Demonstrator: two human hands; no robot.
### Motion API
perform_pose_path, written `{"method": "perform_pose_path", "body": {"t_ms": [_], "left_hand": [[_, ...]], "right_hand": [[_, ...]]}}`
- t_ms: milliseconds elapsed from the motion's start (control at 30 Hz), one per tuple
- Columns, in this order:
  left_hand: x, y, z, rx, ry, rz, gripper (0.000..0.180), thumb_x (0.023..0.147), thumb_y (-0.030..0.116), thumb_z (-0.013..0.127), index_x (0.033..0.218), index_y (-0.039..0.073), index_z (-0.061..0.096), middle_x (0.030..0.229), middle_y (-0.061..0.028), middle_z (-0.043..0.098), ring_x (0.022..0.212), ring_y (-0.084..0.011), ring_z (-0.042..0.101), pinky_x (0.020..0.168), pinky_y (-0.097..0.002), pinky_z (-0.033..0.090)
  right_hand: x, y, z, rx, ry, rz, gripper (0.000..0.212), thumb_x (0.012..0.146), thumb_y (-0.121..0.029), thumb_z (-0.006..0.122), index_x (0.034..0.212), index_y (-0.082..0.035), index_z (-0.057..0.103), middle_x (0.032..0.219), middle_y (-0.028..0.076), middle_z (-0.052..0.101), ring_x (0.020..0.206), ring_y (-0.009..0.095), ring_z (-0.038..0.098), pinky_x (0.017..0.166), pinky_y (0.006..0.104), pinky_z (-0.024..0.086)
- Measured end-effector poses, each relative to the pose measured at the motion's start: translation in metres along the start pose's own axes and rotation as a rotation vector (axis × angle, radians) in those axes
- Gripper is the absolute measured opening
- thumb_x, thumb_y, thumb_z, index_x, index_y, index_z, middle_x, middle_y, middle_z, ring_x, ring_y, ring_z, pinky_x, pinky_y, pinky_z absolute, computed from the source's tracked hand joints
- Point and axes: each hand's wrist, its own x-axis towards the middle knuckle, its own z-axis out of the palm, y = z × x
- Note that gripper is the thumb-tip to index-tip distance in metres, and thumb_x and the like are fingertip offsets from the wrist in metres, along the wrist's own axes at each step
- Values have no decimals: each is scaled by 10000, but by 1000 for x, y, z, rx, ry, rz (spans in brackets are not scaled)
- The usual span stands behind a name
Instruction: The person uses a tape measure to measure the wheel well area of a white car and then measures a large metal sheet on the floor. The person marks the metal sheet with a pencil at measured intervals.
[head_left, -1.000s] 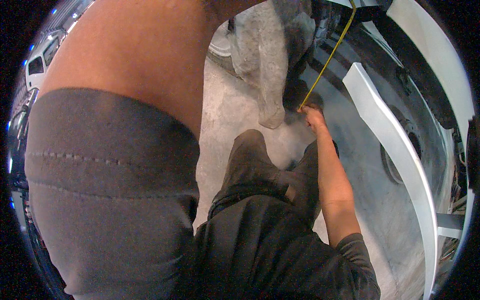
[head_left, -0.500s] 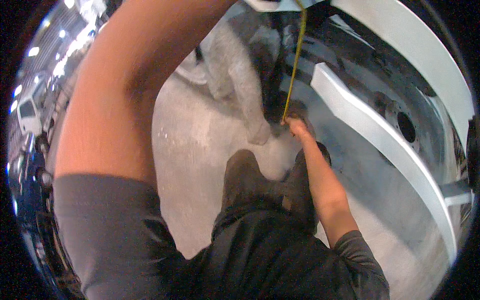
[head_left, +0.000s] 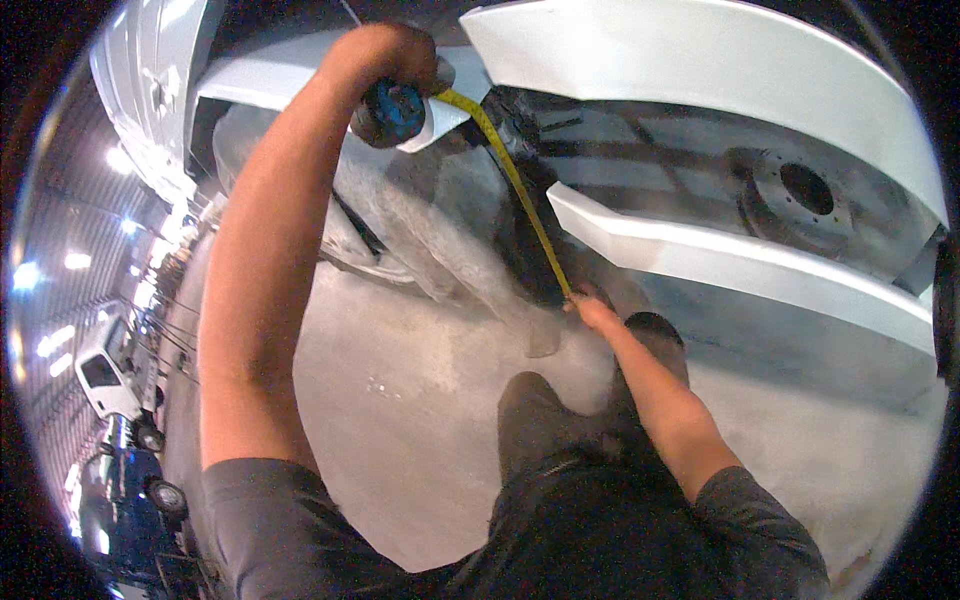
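Observation:
A tape measure with a black and blue case (head_left: 392,112) is gripped in my left hand (head_left: 395,52), raised high against the white vehicle body. From it the yellow tape blade (head_left: 518,188) stretches down and to the right, slightly bowed, in front of a dark gap in the vehicle. Low down, my right hand (head_left: 594,308) is closed on the blade's lower end, just above my right knee. The fingertips there are small and partly hidden. Left of the blade hangs a dusty grey, curved part (head_left: 430,210), seemingly a wheel-arch liner.
To the right, a white curved panel (head_left: 720,245) juts out below a larger white panel (head_left: 700,55). Behind them sits a dusty round hub (head_left: 805,190). Concrete floor (head_left: 370,400) lies under me. At far left stand a white truck cab (head_left: 105,370) and a dark vehicle (head_left: 125,500).
The view has tilted up, so my left hand and the tape case now show; before, that hand was out of the picture. My right hand still holds the blade low down.

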Motion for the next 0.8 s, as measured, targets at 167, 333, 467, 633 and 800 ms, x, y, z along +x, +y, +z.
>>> {"method": "perform_pose_path", "body": {"t_ms": [167,333,467,633,800], "left_hand": [[-1,-8,-7,-12,-102,-100,506,786,469,629,1050,44,703,1066,-175,685,914,-300,684,806,-411,532],[16,-29,18,17,-24,-53,491,825,509,589,955,51,709,972,-183,690,841,-323,677,770,-416,528],[17,-29,19,35,-50,-51,500,792,470,629,1076,65,700,1088,-168,681,943,-316,673,828,-414,526],[19,-15,-1,100,-52,-27,445,772,408,672,1073,83,709,1104,-158,680,953,-306,675,839,-415,523],[5,-13,-2,4,-63,-81,445,770,396,685,1058,58,710,1095,-172,680,949,-302,677,834,-411,526]], "right_hand": [[6,4,4,36,-61,-218,424,921,-373,504,1203,-62,565,884,61,701,862,219,618,807,343,468],[16,20,17,-84,5,-192,375,952,-366,493,1122,-49,601,895,56,705,967,225,628,887,350,458],[23,28,21,-72,-35,-134,313,963,-329,489,1023,-52,621,888,58,700,952,225,632,895,349,454],[40,50,9,-13,88,-275,268,947,-286,503,952,-43,615,867,74,695,894,238,641,857,367,470],[9,23,3,31,113,-242,245,929,-255,518,911,-33,620,854,86,695,881,258,646,844,369,471]]}}
